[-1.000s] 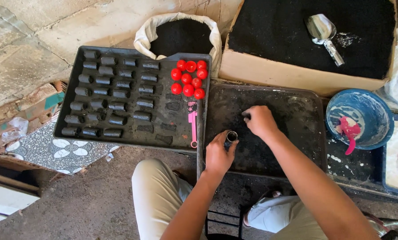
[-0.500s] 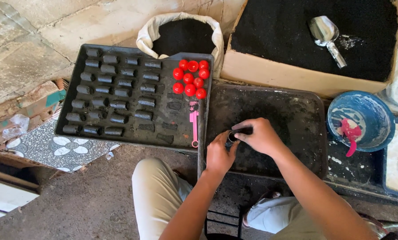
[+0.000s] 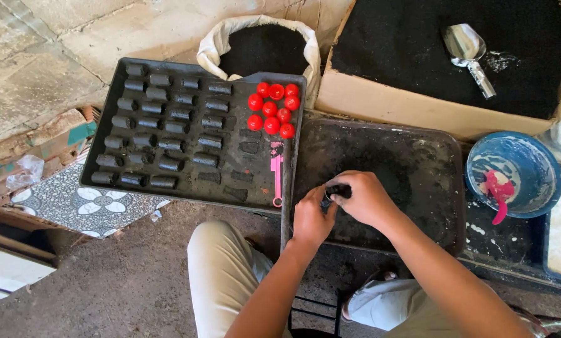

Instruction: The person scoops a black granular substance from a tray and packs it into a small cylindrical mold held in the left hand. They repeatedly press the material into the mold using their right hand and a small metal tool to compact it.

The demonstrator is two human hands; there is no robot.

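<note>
My left hand (image 3: 311, 216) and my right hand (image 3: 363, 199) meet over the near-left part of a dirty black tray (image 3: 418, 156). Together they grip a small black cylinder (image 3: 338, 191), mostly hidden by the fingers. My left hand holds it from below and my right hand's fingertips pinch its top. To the left lies a second black tray (image 3: 99, 150) with rows of several finished black cylinders (image 3: 161, 125), a cluster of red caps (image 3: 273, 107) and a pink tool (image 3: 276, 178).
A white sack of black powder (image 3: 265, 47) stands behind the trays. A cardboard box of black powder (image 3: 418, 44) holds a metal scoop (image 3: 471, 53). A blue bowl (image 3: 518, 172) with a pink brush sits at right. My knees are below.
My right hand has moved left and nearer across the tray and closed onto the cylinder held by my left hand. The view has shifted slightly.
</note>
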